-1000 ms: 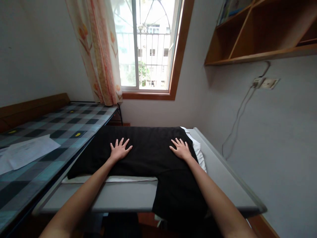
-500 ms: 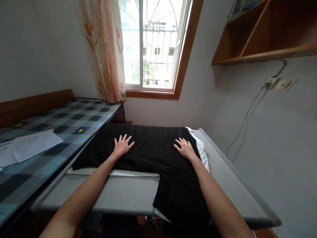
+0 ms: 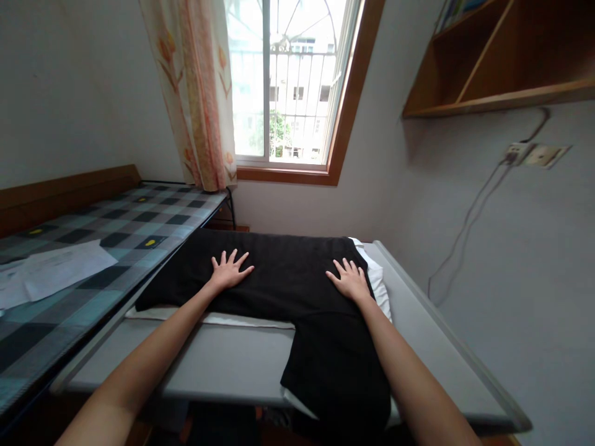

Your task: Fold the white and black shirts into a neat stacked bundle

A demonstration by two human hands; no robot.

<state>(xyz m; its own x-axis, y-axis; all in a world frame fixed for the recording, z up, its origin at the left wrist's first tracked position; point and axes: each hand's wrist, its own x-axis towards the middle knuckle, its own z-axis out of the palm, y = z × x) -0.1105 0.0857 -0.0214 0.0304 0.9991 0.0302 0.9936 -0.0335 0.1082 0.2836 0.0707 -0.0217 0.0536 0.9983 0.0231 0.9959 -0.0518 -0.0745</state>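
A black short-sleeved shirt [image 3: 288,272] lies spread sideways over a grey table [image 3: 232,362], one sleeve reaching to the near edge. Under it a white cloth [image 3: 379,282], perhaps another garment, shows at the right and along the near side. My left hand [image 3: 227,272] rests flat on the shirt's left part, fingers spread. On the right part, close to the collar end, my right hand [image 3: 349,280] lies palm down with its fingers apart. Neither hand grips anything.
A bed with a checked cover [image 3: 116,229] stands against the table's left, with paper sheets [image 3: 69,269] on it. Behind are a curtain [image 3: 199,93] and a barred window [image 3: 297,93]. A shelf [image 3: 493,99] and a socket with a cord [image 3: 518,152] are on the right wall.
The view has shifted slightly. Both hands stay flat on the shirt in nearly the same places, and the shirt looks much the same.
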